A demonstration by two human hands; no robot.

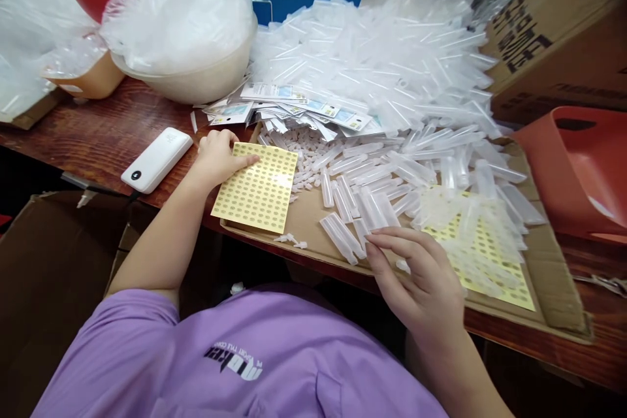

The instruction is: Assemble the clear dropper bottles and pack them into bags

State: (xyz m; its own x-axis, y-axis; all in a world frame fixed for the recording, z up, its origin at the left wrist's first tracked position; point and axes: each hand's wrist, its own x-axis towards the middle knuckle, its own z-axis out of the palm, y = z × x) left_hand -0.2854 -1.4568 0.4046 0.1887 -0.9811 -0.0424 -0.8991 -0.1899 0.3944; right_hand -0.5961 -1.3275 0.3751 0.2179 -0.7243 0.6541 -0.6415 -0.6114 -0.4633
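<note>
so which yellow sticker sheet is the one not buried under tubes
The sheet under the left hand, left of the tube pile. Its face is bare, while the other sheet, beyond the right hand, lies half covered by clear tubes.

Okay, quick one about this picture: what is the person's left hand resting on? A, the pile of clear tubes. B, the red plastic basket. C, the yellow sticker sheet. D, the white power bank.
C: the left hand lies with its fingers on the top edge of the yellow sticker sheet, while the white power bank sits apart to its left on the table.
</note>
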